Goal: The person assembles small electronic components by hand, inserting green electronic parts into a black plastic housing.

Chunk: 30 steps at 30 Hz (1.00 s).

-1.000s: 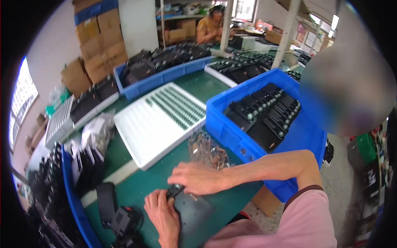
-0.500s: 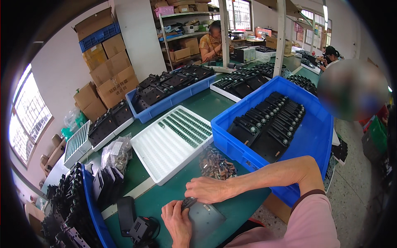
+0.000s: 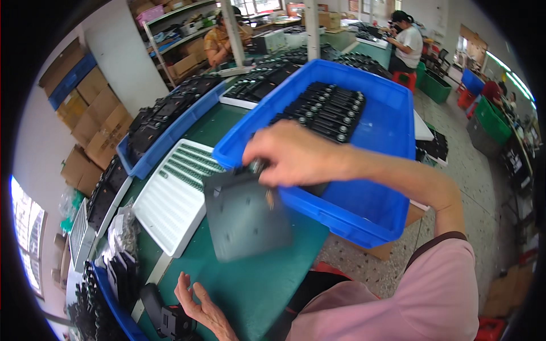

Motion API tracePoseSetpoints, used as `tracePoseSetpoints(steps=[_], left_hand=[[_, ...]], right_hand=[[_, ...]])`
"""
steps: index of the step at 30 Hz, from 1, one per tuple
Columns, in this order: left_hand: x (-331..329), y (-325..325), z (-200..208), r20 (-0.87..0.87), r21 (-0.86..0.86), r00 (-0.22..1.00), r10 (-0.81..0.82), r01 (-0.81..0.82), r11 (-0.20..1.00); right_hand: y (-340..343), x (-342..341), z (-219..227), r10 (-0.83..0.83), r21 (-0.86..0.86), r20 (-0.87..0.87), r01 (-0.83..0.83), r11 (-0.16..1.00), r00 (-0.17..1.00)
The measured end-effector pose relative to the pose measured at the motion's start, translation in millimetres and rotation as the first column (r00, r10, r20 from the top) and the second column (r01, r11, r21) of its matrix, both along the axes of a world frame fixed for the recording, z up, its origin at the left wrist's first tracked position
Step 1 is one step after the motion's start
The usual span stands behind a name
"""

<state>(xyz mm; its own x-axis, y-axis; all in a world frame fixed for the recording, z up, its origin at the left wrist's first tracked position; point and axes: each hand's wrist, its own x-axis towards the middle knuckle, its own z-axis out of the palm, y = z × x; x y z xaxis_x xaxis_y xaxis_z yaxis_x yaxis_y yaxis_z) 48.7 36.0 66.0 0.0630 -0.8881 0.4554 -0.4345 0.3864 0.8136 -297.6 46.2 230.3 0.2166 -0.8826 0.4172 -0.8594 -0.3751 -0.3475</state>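
Note:
My right hand (image 3: 298,152) is closed round the top end of a flat, squarish black plate (image 3: 244,219). The plate hangs above the green table, blurred by motion, and a dark fitting shows at its upper edge beside my fingers. My right forearm crosses the near rim of a blue plastic bin (image 3: 347,219). Inside that bin lie rows of similar black plates with cylindrical fittings (image 3: 333,111). My left hand (image 3: 202,307) is empty over the table's near side, its fingers apart, close to a black device (image 3: 176,321).
A white slotted tray (image 3: 168,219) with rows of small green parts lies left of the bin. Behind stands a blue tray of black plates (image 3: 170,116). A blue container (image 3: 114,304) sits at the lower left. Two people work farther back.
My right hand has lifted the plate off the table and carried it up toward the blue bin. My left hand has let go and moved down-left. The view has turned right.

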Motion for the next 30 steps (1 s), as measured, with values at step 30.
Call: tracePoseSetpoints(steps=[30], left_hand=[[-6,4,-8,0.174,0.075,0.985,-0.012,-0.001,0.997]], right_hand=[[75,-96,-87,-0.570,-0.032,-0.171,0.574,0.818,0.804]])
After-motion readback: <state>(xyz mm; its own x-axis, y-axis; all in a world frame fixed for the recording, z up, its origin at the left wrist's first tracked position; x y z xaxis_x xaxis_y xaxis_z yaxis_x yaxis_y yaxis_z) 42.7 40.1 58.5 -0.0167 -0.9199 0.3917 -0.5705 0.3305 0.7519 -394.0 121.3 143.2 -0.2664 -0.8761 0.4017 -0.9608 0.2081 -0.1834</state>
